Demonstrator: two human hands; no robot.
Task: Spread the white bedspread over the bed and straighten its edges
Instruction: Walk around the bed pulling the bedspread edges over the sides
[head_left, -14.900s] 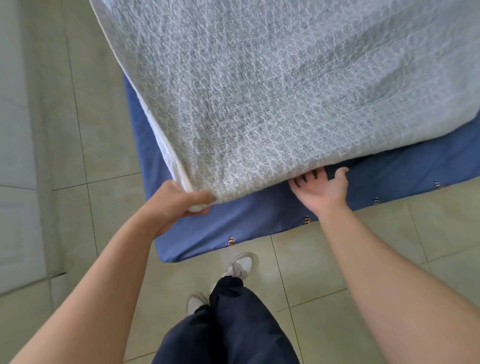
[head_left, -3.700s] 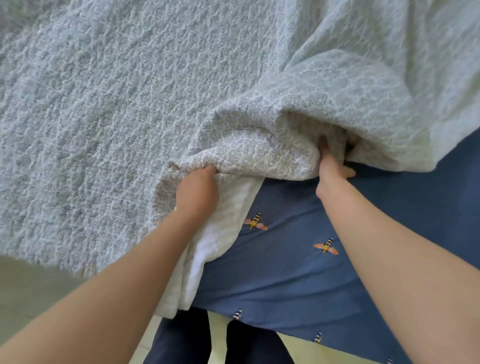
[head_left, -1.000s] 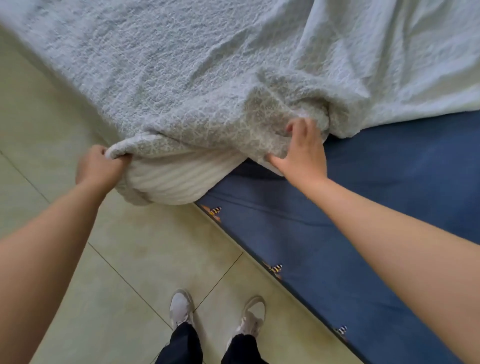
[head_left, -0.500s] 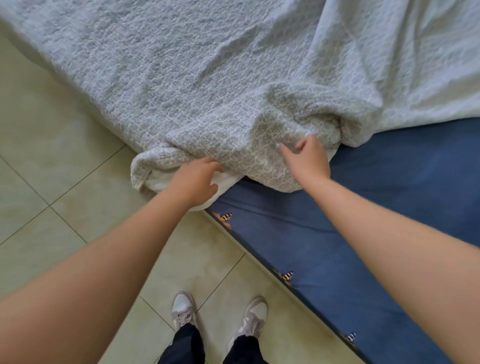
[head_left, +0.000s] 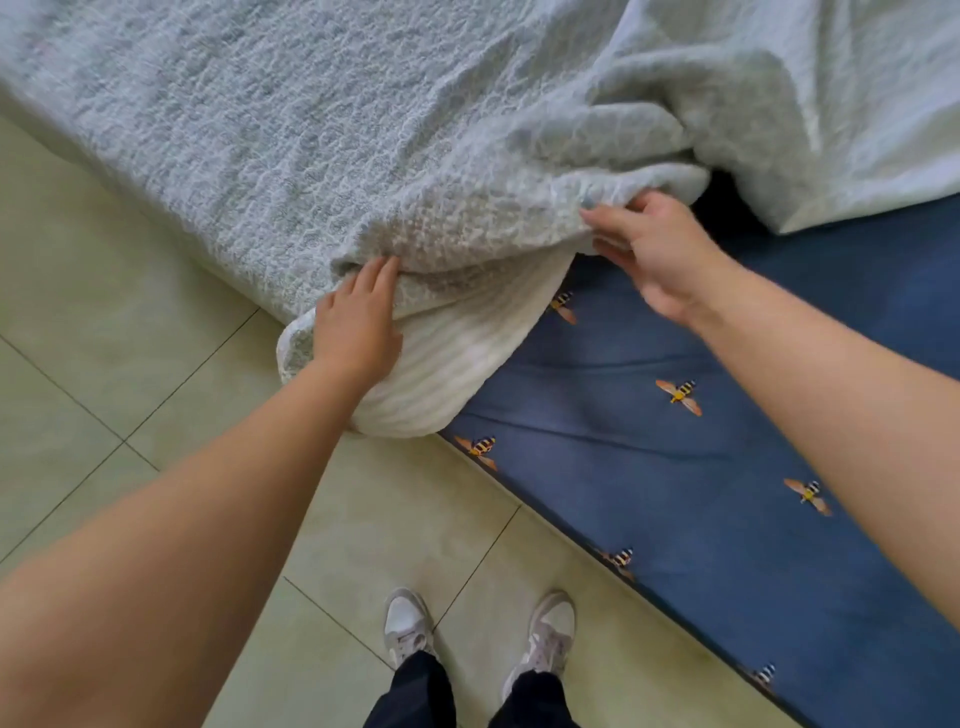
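Observation:
The white textured bedspread (head_left: 322, 135) covers the upper part of the view and is bunched in folds at the bed's edge. Its ribbed white underside (head_left: 447, 358) hangs out of the fold over the side of the bed. The bed (head_left: 691, 467) wears a blue sheet printed with bees, bare at the lower right. My left hand (head_left: 358, 327) lies on the folded corner with its fingertips tucked under the top layer. My right hand (head_left: 654, 249) pinches the bedspread's lifted edge further right, fingers curled on the cloth.
Pale tiled floor (head_left: 130, 374) fills the left and bottom. My two feet in light sneakers (head_left: 410, 629) stand on it close to the bed's edge. A dark gap (head_left: 722, 202) shows under the raised fold to the right of my right hand.
My left hand has moved from the far-left roll of cloth onto the folded corner. My right hand has shifted right and lifted the edge. More of the bee sheet shows.

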